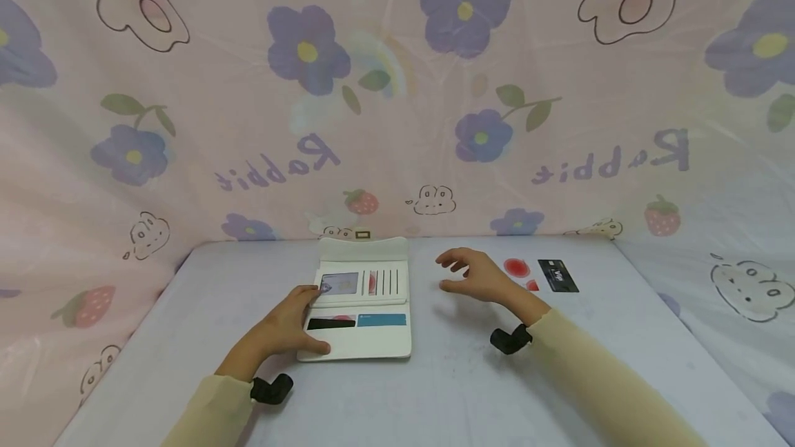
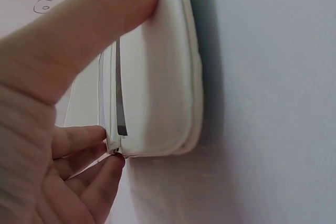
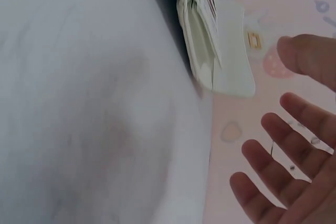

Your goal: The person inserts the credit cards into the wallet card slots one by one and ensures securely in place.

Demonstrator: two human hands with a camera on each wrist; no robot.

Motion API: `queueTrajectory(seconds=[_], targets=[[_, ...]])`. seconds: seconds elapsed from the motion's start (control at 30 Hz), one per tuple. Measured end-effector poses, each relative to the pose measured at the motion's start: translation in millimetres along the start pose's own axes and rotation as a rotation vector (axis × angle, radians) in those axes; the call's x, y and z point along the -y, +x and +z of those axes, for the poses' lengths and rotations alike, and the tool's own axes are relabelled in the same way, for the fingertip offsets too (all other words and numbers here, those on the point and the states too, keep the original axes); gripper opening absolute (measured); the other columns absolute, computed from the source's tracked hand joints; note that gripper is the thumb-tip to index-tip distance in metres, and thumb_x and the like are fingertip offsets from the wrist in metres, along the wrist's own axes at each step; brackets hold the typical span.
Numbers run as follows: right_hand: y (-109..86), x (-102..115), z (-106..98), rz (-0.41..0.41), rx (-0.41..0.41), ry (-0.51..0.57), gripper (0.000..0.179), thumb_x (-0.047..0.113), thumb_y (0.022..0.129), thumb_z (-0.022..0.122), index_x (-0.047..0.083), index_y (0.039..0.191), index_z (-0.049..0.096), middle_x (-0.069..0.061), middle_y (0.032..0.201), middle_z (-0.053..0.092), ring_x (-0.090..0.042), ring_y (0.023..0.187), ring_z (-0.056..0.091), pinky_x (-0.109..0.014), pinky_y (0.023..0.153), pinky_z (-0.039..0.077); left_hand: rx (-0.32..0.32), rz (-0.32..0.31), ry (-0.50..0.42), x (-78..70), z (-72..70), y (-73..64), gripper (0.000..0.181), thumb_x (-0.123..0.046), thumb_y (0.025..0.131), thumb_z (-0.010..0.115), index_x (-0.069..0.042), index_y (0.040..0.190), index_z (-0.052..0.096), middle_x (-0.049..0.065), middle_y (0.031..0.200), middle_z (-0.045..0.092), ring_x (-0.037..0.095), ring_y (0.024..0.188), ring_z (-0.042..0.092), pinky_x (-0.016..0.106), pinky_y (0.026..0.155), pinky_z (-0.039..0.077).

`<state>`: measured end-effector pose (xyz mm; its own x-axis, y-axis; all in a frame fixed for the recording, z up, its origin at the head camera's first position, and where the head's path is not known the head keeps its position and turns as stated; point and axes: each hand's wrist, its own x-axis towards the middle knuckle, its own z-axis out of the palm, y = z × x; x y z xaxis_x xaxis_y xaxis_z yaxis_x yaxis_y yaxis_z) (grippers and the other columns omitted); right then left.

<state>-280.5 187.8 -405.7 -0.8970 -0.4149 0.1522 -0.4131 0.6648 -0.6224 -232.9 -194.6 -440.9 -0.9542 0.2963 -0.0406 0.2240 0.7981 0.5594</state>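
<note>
A white wallet (image 1: 360, 345) lies unfolded on the table, its flap spread toward the back. A photo card (image 1: 340, 283) shows through its window, and a reddish card (image 1: 372, 283) sits in the slots beside it. Out of the lower pocket peek a black card (image 1: 331, 323) and a blue card (image 1: 381, 320). My left hand (image 1: 286, 326) holds the wallet's left side, thumb (image 2: 121, 3) on the front panel and fingertips (image 2: 116, 162) at the edge. Right of the wallet, my right hand (image 1: 478, 278) hovers with fingers spread and touches nothing.
On the table's right lies a black card marked "Vip" (image 1: 558, 276). Beside it is a pale item with red round patches (image 1: 517, 267), its outline hard to make out. A printed cloth (image 1: 397, 109) with flowers and rabbits hangs behind the table.
</note>
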Motion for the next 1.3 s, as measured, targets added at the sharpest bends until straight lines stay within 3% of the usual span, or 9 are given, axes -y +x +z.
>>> queueTrajectory(seconds=[0.3,0.9,1.3], targets=[[-14.4,-15,-23,-0.018,0.006,-0.037,0.044,0.024,0.081,0.076,0.015,0.122,0.061,-0.015,0.122,0.063,-0.035,0.108,0.061,-0.049,0.088,0.053,-0.001,-0.012,0.023,-0.1,1.1,1.1,0.118,-0.047,0.052,0.092,0.000,0.145,0.037,0.018,0.150,0.036,0.039,0.138,0.037,0.056,0.111,0.034],[-27.6,-56,-65,-0.034,0.105,-0.246,0.052,0.019,0.081,0.074,0.005,0.128,0.056,-0.018,0.125,0.058,-0.038,0.114,0.055,-0.054,0.095,0.047,-0.006,0.024,0.005,4.5,-1.7,-0.3,0.116,-0.048,0.054,0.091,0.001,0.144,0.038,0.019,0.149,0.037,0.040,0.138,0.037,0.056,0.111,0.034],[-28.6,-81,-77,0.069,0.164,-0.327,0.054,0.022,0.080,0.075,0.004,0.127,0.057,-0.018,0.121,0.058,-0.036,0.113,0.053,-0.058,0.097,0.045,-0.008,0.029,0.007,5.6,-1.0,-0.6,0.117,-0.048,0.054,0.092,0.002,0.144,0.037,0.021,0.149,0.038,0.041,0.138,0.036,0.056,0.111,0.034]])
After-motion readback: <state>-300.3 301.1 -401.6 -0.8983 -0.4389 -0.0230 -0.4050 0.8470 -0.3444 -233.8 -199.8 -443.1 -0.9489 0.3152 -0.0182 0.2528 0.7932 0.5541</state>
